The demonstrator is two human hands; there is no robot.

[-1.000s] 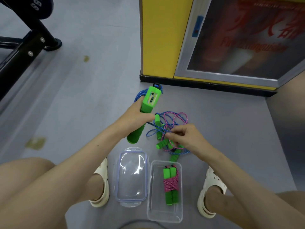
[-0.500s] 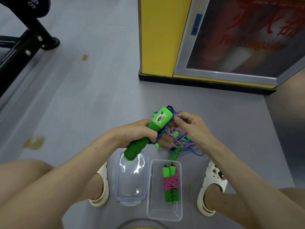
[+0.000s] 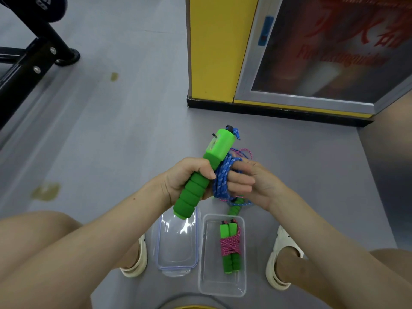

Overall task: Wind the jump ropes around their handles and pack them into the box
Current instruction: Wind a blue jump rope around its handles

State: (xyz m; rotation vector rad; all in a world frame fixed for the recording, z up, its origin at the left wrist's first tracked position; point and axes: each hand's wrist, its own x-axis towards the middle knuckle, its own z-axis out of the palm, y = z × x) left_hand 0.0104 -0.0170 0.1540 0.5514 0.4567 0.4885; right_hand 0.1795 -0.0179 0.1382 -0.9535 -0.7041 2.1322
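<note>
Blue rope (image 3: 220, 181), a loose tangle spread over the floor (image 3: 133, 130) half a second ago, is now drawn up into a tight hank of coils between the two hands. The handle (image 3: 192, 197) has also swung more upright, so its square counter head points to the far side, above both hands.

The left grip (image 3: 185, 181) is closed firmly round the upper foam part of the handle, thumb across the front. The right grip (image 3: 256, 186) has its fingers pushed through the blue coils from the right, loosely bent, so the hank hangs round them, touching the handle's right side. A few strands of pink rope (image 3: 246, 152) loop out on the far side of the right grip. A second handle (image 3: 234, 209) pokes out just beneath it on the near side.

On the floor nearer the person, the box (image 3: 223, 292) sits open between the feet. It has one wound rope (image 3: 230, 246) lying in it, pink cord bound round its paired green handles. The lid (image 3: 177, 248) lies just left of the box.

Judging by this, the slack is gathered, but the blue coils sit round the fingers, not round the handle. The winding proper is only starting. The pink strands caught in the hank could snag as it goes on.
</note>
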